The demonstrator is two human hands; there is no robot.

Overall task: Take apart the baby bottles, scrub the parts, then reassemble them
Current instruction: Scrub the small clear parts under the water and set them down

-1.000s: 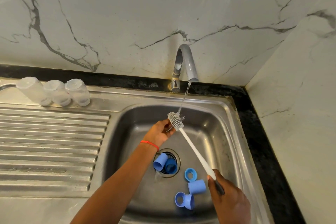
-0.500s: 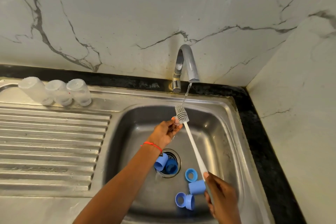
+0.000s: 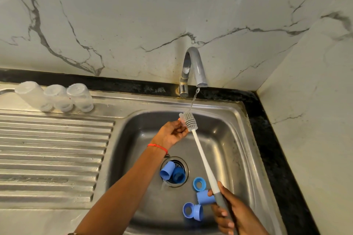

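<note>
Right hand: the right hand (image 3: 236,213) is curled round the grey grip of the bottle brush (image 3: 202,156), low at the front right of the sink basin (image 3: 229,139).
Left hand: the left hand (image 3: 172,133) reaches over the basin and pinches a small clear nipple (image 3: 182,118) between fingertips and thumb, pressed against the brush's grey silicone bristle head; a red thread (image 3: 157,146) circles its wrist.
Brush: white shaft slanting up and away from the right hand, with the head just beneath the water stream (image 3: 193,99).
Tap: the curved metal faucet (image 3: 193,66) at the back rim runs a thin stream onto the bristles.
Blue parts in basin: two blue caps (image 3: 172,172) lie on the drain strainer (image 3: 183,164); a blue collar ring (image 3: 199,184) lies to the right of the drain; another blue cap (image 3: 204,197) lies just beside the right hand; one more ring-and-cap pair (image 3: 193,212) lies nearest the front.
Bottles: three clear bottle bodies (image 3: 55,96) stand upside down in a row at the back of the ribbed drainboard (image 3: 47,149), touching one another, well apart from the hands.
Writing: no brand or lettering is readable on any part.
Surround: white marble wall (image 3: 114,15) with grey veins.
</note>
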